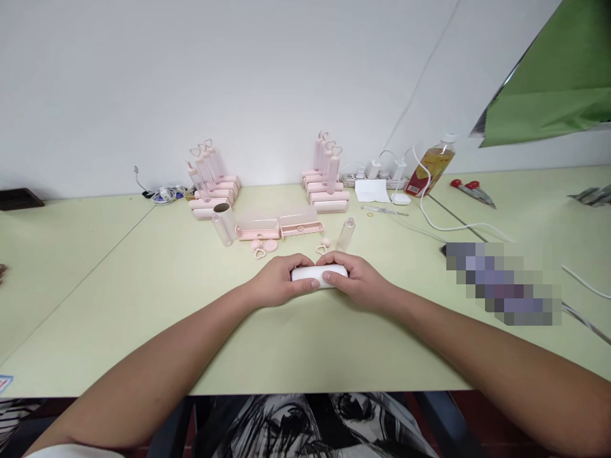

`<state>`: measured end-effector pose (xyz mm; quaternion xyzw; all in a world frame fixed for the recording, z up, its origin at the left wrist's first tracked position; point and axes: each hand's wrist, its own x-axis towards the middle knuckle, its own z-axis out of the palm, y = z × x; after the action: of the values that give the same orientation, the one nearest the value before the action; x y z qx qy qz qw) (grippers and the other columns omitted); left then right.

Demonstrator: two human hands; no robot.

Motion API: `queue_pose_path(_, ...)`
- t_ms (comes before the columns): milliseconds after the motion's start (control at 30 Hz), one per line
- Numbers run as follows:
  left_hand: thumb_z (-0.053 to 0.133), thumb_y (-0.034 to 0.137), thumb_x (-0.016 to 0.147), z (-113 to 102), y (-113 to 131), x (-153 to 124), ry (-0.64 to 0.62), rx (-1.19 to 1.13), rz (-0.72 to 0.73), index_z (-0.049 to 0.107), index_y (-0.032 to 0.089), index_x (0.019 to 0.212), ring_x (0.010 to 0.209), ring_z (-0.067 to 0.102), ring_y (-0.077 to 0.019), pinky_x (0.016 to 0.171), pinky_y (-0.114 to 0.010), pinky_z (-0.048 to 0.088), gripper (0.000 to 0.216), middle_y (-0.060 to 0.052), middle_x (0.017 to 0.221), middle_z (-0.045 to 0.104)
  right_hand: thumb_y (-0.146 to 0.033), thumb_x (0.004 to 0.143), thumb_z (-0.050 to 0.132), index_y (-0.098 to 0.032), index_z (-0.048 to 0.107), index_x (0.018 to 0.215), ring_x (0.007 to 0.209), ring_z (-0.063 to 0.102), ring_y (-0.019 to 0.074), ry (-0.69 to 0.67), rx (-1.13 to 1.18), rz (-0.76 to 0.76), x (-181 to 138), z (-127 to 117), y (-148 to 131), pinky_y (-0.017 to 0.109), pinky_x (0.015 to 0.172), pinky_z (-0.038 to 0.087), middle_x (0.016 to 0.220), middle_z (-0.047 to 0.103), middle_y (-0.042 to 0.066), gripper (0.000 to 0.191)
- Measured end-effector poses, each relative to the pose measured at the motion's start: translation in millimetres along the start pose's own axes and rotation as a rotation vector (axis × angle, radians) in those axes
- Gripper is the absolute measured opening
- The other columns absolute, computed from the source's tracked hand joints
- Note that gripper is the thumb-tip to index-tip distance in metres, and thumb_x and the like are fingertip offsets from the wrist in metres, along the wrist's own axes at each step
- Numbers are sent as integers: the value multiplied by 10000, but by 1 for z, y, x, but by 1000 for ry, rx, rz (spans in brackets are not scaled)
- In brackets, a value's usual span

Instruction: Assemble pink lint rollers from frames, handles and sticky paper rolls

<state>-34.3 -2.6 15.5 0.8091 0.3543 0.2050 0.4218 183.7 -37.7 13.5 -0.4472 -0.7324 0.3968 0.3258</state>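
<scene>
A smooth white roll lies level between my two hands, just above or on the table; I cannot tell which. My left hand wraps its left end, thumb along the front. Round the right end my right hand is closed, its thumb pressed on the roll. Beyond my fingers are two pink open trays with clear covers. Pink heart-shaped rings and small round pink caps lie nearby. A clear bottle-shaped tube stands at the right, another clear tube at the left.
Beside the left tube stands a cardboard core. Pink roller pieces with heart-topped tubes form a left row and a right row. Further right are a drink bottle, white cables, red-handled cutters and a pixelated object.
</scene>
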Motion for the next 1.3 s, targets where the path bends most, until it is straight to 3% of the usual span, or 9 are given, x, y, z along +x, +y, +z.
queue_pose_path(1300, 600, 569, 805, -1, 2, 0, -19, 27, 1, 631, 203, 1085, 829, 601, -176, 692, -268, 453, 461, -26, 975, 666, -382, 891, 544, -208, 618, 1056, 905, 596, 206, -53, -47, 20, 1, -2, 1, 309, 776, 449, 1014, 659, 33, 251)
